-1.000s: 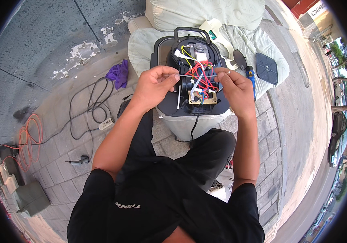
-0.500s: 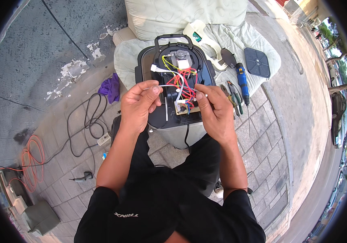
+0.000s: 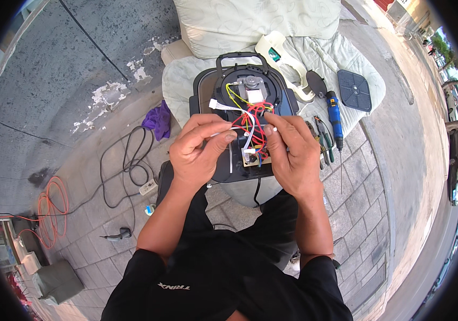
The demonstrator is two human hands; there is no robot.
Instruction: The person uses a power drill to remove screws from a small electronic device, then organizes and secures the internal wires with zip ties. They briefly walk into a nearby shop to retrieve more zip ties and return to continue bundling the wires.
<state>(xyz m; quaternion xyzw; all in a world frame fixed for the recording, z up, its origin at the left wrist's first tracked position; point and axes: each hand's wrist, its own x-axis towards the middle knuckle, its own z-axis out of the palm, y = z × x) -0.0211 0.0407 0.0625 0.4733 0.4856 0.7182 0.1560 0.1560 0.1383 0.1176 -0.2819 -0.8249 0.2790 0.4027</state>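
A black appliance housing [image 3: 222, 170] lies opened before me, a metal motor [image 3: 251, 82] mounted inside its round well. Red, yellow and white wires [image 3: 260, 115] bunch over it, some running to a small circuit board [image 3: 251, 159]. My left hand [image 3: 196, 152] pinches a thin white strip between thumb and forefinger, above the housing's near left side. Fingers of my right hand [image 3: 296, 155] grip the same strip, its pale end [image 3: 275, 129] poking out beside the thumb. Another white length [image 3: 231, 162] hangs below my left fingertips; whether it belongs to the strip is unclear.
On the pale cushion [image 3: 365, 120] right of the housing lie a blue power screwdriver [image 3: 335, 115] with a long bit, pliers [image 3: 325, 140], a dark square plate [image 3: 354, 90] and a cream plastic frame [image 3: 272, 48]. Purple cloth [image 3: 157, 120] and coiled black cable [image 3: 127, 155] are at left.
The whole view has shifted, so the scene sits further right and slightly lower. My hands have come a little closer together, both still pinching the strip.
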